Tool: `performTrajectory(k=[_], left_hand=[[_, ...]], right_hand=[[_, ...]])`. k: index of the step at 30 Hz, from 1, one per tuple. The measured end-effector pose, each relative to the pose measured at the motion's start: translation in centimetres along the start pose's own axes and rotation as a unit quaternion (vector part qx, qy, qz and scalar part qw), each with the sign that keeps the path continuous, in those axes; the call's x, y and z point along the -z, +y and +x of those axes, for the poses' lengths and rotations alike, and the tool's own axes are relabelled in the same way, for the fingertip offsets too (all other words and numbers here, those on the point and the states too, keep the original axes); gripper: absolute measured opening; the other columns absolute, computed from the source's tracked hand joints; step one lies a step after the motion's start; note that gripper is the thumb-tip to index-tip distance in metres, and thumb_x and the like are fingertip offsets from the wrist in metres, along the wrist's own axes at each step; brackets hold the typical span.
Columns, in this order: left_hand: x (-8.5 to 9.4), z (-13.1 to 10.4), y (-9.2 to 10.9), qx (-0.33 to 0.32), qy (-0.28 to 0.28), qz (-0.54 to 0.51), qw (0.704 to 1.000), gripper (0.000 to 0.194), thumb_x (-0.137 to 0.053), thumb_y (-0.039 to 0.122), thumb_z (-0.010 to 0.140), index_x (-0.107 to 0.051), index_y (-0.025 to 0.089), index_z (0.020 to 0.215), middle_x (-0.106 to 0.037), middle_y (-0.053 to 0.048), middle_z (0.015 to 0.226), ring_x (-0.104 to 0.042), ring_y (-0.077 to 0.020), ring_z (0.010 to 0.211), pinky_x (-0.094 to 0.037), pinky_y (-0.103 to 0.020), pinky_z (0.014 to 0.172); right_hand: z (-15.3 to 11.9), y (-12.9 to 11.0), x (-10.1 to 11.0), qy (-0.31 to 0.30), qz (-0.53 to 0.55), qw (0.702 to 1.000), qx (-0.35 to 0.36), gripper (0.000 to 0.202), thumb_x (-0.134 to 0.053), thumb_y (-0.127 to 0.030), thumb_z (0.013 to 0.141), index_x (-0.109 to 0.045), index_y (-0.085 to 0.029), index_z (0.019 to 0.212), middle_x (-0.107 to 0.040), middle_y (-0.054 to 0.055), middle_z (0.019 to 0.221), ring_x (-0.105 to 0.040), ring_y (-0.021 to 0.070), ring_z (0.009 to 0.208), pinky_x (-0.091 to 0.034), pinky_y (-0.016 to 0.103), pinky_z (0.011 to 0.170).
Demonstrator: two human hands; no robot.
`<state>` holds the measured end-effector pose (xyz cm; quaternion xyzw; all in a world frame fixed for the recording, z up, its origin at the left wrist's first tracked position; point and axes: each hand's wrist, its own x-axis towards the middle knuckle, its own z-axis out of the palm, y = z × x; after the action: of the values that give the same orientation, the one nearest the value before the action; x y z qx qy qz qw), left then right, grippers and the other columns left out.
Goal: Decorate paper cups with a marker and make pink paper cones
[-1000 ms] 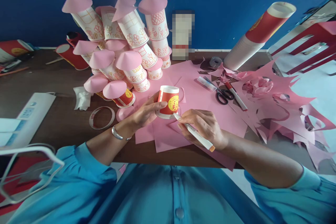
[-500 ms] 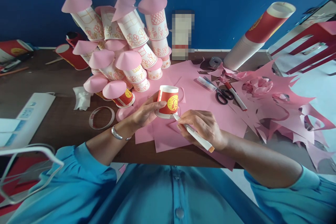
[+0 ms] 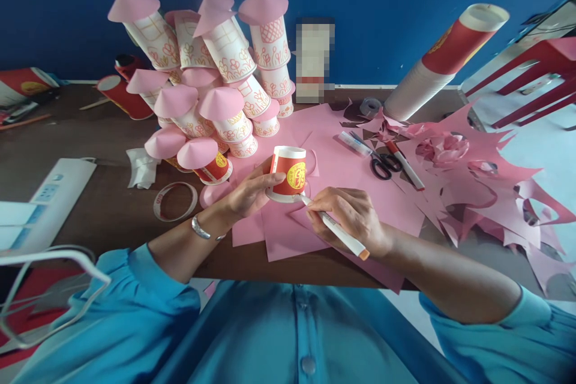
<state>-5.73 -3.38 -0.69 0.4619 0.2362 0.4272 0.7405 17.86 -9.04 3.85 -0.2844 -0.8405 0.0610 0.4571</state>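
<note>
My left hand (image 3: 252, 192) is closed around the left side of a red paper cup (image 3: 279, 173) with a yellow emblem and white bands at both ends. The cup is held over pink paper sheets (image 3: 360, 192). Pinched in my right hand (image 3: 348, 213) is a white marker (image 3: 339, 234) with an orange end cap. Its tip meets the white band at the cup's lower edge, near the right side. Any mark under the tip is too small to make out. Behind my left hand stand several decorated cups (image 3: 222, 123) with pink paper cones on top.
Black scissors (image 3: 382, 167), a red-and-white marker (image 3: 409, 171) and pink paper scraps (image 3: 486, 204) lie at the right. A tall stack of cups (image 3: 427, 78) leans near the blue wall. A tape roll (image 3: 175, 201) lies left of my left hand.
The marker tip has shifted slightly to the right along the cup's lower white band, with my right hand following. My left hand keeps the cup nearly still.
</note>
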Motion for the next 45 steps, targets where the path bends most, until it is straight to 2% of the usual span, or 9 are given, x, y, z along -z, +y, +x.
performTrajectory(k=[3,6,12,18,26,30,37,41,45], left_hand=[[0.2,-0.1,0.0,0.02,-0.015,0.027,0.999,0.009,-0.072,0.03,0.096,-0.073,0.022,0.1,-0.077,-0.008,0.125,-0.059,-0.0304,0.144,-0.061,-0.042,0.107],[0.2,0.0,0.1,0.034,-0.017,0.026,0.999,0.012,-0.068,0.033,0.099,-0.073,0.022,0.099,-0.077,-0.009,0.125,-0.063,-0.0308,0.139,-0.06,-0.045,0.108],[-0.6,0.2,0.5,0.05,0.001,0.023,0.998,0.017,-0.069,0.035,0.097,-0.073,0.021,0.105,-0.078,-0.01,0.12,-0.063,-0.0321,0.139,-0.056,-0.047,0.114],[-0.6,0.2,0.5,0.034,-0.004,0.036,0.999,0.014,-0.071,0.035,0.096,-0.072,0.021,0.096,-0.077,-0.009,0.124,-0.057,-0.0325,0.145,-0.056,-0.043,0.111],[0.0,0.1,0.1,0.031,-0.008,0.01,0.999,0.011,-0.069,0.029,0.097,-0.072,0.02,0.102,-0.077,-0.009,0.123,-0.066,-0.0301,0.135,-0.057,-0.042,0.109],[-0.4,0.2,0.3,0.036,-0.02,0.01,0.999,0.015,-0.067,0.032,0.099,-0.072,0.02,0.105,-0.079,-0.009,0.118,-0.07,-0.0302,0.127,-0.059,-0.042,0.105],[-1.1,0.3,0.8,0.044,0.002,0.028,0.999,0.014,-0.071,0.033,0.095,-0.072,0.021,0.103,-0.077,-0.009,0.118,-0.063,-0.0326,0.137,-0.059,-0.041,0.103],[-1.3,0.3,0.9,0.04,0.01,0.038,0.998,0.015,-0.071,0.036,0.095,-0.071,0.021,0.096,-0.077,-0.008,0.117,-0.063,-0.0327,0.136,-0.06,-0.039,0.101],[-1.6,0.4,1.2,0.05,0.008,0.036,0.998,0.015,-0.073,0.037,0.094,-0.073,0.023,0.1,-0.077,-0.007,0.118,-0.065,-0.0313,0.133,-0.059,-0.04,0.103]], right_hand=[[0.0,0.0,0.0,-0.002,0.001,1.0,-0.001,0.018,-0.064,-0.009,0.093,-0.055,-0.024,0.099,-0.072,-0.002,0.075,-0.071,0.0137,0.059,-0.054,0.024,0.055],[0.1,-0.1,0.0,-0.002,0.005,1.0,0.004,0.016,-0.063,-0.009,0.095,-0.055,-0.023,0.099,-0.072,-0.002,0.074,-0.07,0.0132,0.059,-0.054,0.024,0.054],[0.1,-0.2,-0.1,-0.002,0.01,1.0,0.012,0.016,-0.064,-0.009,0.096,-0.055,-0.022,0.101,-0.072,-0.001,0.075,-0.071,0.0137,0.06,-0.056,0.024,0.055],[0.1,-0.2,0.0,-0.005,0.006,1.0,0.019,0.017,-0.064,-0.008,0.096,-0.055,-0.022,0.1,-0.072,0.0,0.075,-0.072,0.0138,0.061,-0.056,0.024,0.055],[0.3,-0.4,0.2,-0.012,0.004,1.0,0.006,0.016,-0.061,-0.008,0.096,-0.054,-0.022,0.098,-0.07,-0.002,0.073,-0.068,0.0123,0.057,-0.053,0.024,0.053],[0.4,-0.5,0.3,-0.02,0.016,1.0,-0.007,0.014,-0.06,-0.01,0.097,-0.054,-0.023,0.097,-0.072,-0.002,0.074,-0.068,0.0116,0.057,-0.052,0.023,0.053],[0.3,-0.6,0.3,-0.021,0.048,0.998,-0.027,0.014,-0.061,-0.009,0.096,-0.055,-0.022,0.096,-0.073,-0.001,0.076,-0.071,0.0128,0.06,-0.053,0.022,0.055],[0.2,-0.5,0.2,-0.027,0.05,0.998,-0.019,0.015,-0.061,-0.008,0.095,-0.056,-0.022,0.098,-0.073,-0.002,0.076,-0.073,0.0131,0.062,-0.055,0.022,0.057],[0.0,-0.4,0.0,-0.025,0.041,0.999,-0.005,0.018,-0.062,-0.007,0.095,-0.057,-0.022,0.102,-0.074,-0.001,0.077,-0.073,0.0135,0.064,-0.056,0.022,0.058]])
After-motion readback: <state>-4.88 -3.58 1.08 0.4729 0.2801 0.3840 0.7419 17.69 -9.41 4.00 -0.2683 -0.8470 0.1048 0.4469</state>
